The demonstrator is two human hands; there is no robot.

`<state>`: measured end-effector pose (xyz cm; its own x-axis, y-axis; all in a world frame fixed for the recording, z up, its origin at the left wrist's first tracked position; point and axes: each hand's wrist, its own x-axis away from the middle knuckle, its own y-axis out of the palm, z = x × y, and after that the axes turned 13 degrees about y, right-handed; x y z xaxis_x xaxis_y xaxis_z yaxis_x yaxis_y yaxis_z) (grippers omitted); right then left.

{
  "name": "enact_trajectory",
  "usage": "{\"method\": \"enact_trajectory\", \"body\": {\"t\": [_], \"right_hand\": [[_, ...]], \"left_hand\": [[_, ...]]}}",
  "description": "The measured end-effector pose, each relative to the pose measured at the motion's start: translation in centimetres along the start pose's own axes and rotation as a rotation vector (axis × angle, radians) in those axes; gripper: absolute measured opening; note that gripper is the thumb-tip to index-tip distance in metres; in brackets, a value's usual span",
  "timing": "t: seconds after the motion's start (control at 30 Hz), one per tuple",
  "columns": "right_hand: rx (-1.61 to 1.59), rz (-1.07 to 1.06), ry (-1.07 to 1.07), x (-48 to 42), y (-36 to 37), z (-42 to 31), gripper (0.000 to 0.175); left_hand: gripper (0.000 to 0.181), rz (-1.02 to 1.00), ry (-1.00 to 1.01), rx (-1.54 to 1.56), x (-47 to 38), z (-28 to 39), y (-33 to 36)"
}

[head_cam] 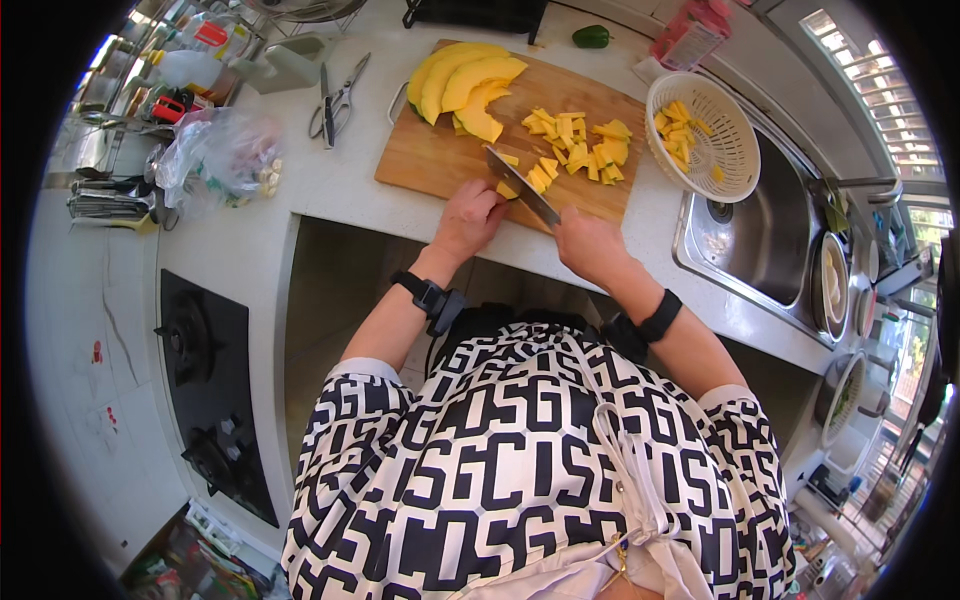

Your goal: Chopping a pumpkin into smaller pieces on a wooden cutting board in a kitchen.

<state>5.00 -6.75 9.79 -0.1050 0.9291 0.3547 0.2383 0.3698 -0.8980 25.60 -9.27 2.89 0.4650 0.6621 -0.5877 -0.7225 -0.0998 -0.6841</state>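
My right hand point(589, 241) grips the handle of a kitchen knife point(521, 186), its blade slanting up and left over the near part of a wooden cutting board point(420, 161). Close to the blade's left side, my left hand point(471, 212) has its fingertips on a small yellow-orange piece with green rind point(507, 190), likely pumpkin. Cut strips point(543, 174) lie just right of the blade. Farther back are more cut pieces point(574, 139), and large curved pumpkin slices point(465, 79) overlap at the board's back left.
A white plastic colander point(739, 142) with cut pieces stands at the rim of a steel sink point(765, 240). Kitchen scissors point(343, 101) and a plastic bag point(214, 157) lie left of the board. A green pepper point(592, 37) rests behind it. A black gas hob point(206, 390) is at left.
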Motion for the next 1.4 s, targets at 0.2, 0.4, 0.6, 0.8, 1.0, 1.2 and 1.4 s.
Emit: {"method": "enact_trajectory", "body": {"t": [0.2,0.4,0.6,0.8,1.0,1.2,1.4], "right_hand": [[-0.032,0.027,-0.015,0.0,0.0,0.1,0.018],[0.015,-0.054,-0.003,0.3,-0.3,-0.3,0.023],[-0.042,-0.053,0.007,0.1,0.1,-0.3,0.018],[-0.012,-0.117,0.027,1.0,-0.7,-0.9,0.025],[-0.123,-0.070,0.015,0.5,0.0,0.8,0.026],[-0.168,-0.004,0.034,2.4,-0.9,2.8,0.026],[-0.081,-0.120,-0.094,2.3,0.1,1.6,0.026]], "left_hand": [[0.010,-0.047,0.052,0.049,0.5,-0.5,-0.8],[0.012,-0.042,0.043,0.026,0.5,-0.6,-0.5],[0.011,-0.068,0.039,0.022,0.6,-0.5,-0.7],[0.011,-0.074,0.026,0.007,0.9,-0.6,-0.4],[0.011,-0.059,0.049,-0.013,0.6,-0.1,-0.2],[0.018,0.105,-0.147,0.065,-1.3,-3.0,-1.1],[0.027,0.169,-0.129,-0.319,-5.6,-7.2,-3.1]]}}
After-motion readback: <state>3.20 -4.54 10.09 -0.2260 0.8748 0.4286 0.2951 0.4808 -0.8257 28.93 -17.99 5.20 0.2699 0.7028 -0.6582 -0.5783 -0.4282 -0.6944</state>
